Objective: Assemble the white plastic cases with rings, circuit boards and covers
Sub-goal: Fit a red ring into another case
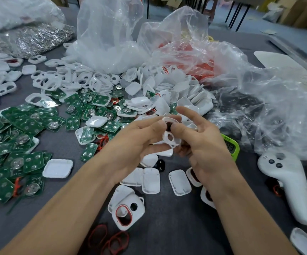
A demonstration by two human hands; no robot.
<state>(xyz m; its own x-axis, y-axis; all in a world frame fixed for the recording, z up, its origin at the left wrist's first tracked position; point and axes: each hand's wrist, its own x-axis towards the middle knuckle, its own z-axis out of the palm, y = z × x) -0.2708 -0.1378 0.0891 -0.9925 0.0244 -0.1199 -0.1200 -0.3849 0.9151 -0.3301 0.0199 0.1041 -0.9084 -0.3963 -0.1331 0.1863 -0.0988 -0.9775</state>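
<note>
Above the middle of the table both hands hold one white plastic case (169, 135) with a round hole and a large opening. My left hand (139, 144) grips its left side, thumb on top. My right hand (202, 140) pinches the right side, its index finger stretched out. A second white piece (164, 151) sits in my left palm under the case. Green circuit boards (27, 137) lie in a heap at the left. Below my hands a white case fitted with a red ring (126, 210) lies on the table, and loose red rings (112, 240) lie near the front edge.
White covers (57, 168) and cases (167, 100) are scattered over the grey table. Crumpled clear plastic bags (259, 92) fill the back and right. A green timer (230, 147) sits behind my right hand. A white handheld controller (288, 184) lies at the right.
</note>
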